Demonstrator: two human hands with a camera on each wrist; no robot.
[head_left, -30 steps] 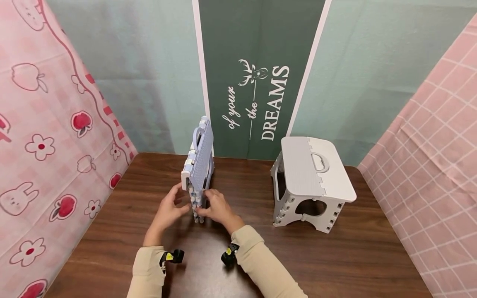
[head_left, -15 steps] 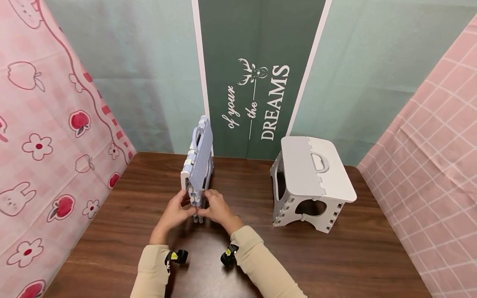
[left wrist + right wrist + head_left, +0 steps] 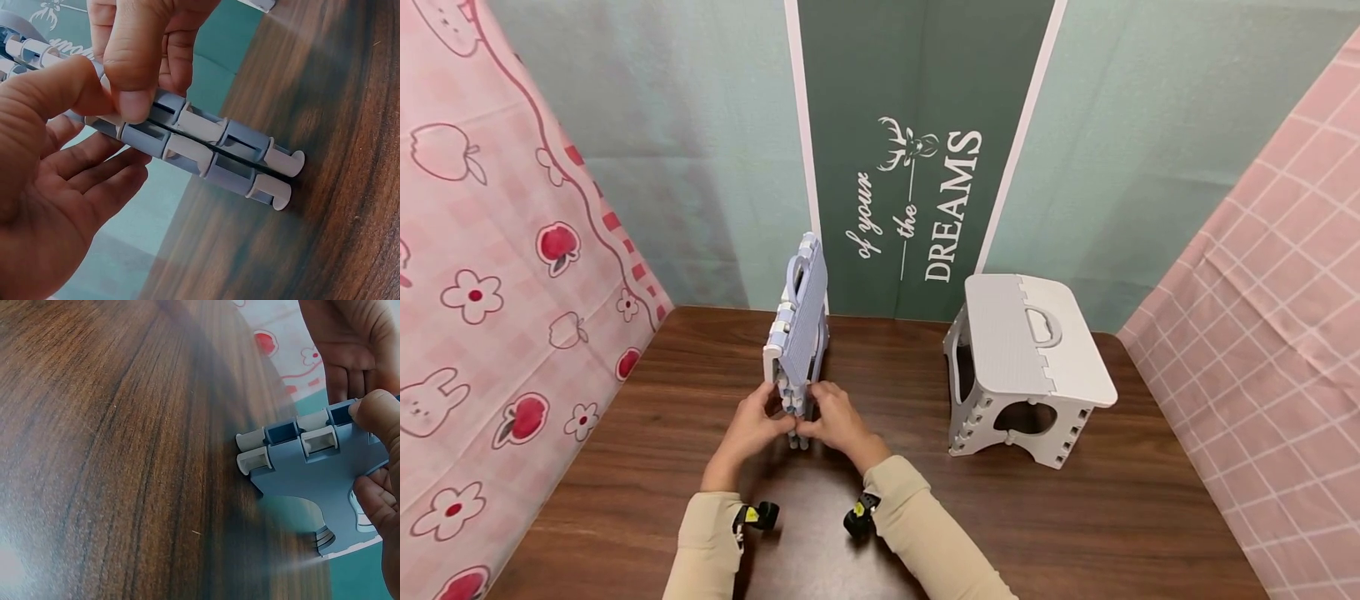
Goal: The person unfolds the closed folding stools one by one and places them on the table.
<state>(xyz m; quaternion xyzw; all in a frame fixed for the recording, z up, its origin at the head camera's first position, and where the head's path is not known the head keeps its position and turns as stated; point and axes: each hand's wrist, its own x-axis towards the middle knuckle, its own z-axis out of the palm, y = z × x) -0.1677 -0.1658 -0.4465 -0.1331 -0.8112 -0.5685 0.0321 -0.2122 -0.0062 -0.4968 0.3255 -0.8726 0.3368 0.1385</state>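
Observation:
A blue and white folding step stool [image 3: 802, 321] stands upright and folded flat on the wooden table, its handle at the top. My left hand [image 3: 752, 429] grips its near hinged edge from the left, thumb on the joint. From the other side my right hand [image 3: 841, 425] holds the same edge, its thumb meeting the left one. In the left wrist view both thumbs press on the two rows of hinge knuckles [image 3: 187, 147]. The right wrist view shows the stool's lower leg panel [image 3: 300, 469], with the right fingers curled at its side.
An unfolded grey and white step stool [image 3: 1037, 358] stands to the right on the table [image 3: 880, 533]. A green printed curtain [image 3: 895, 167] hangs behind, with pink cloths [image 3: 512, 317] at both sides. Each wrist carries a strapped camera.
My left hand has moved right and closed onto the folded stool's near edge, its thumb now beside the right thumb. The right hand and both stools have barely moved.

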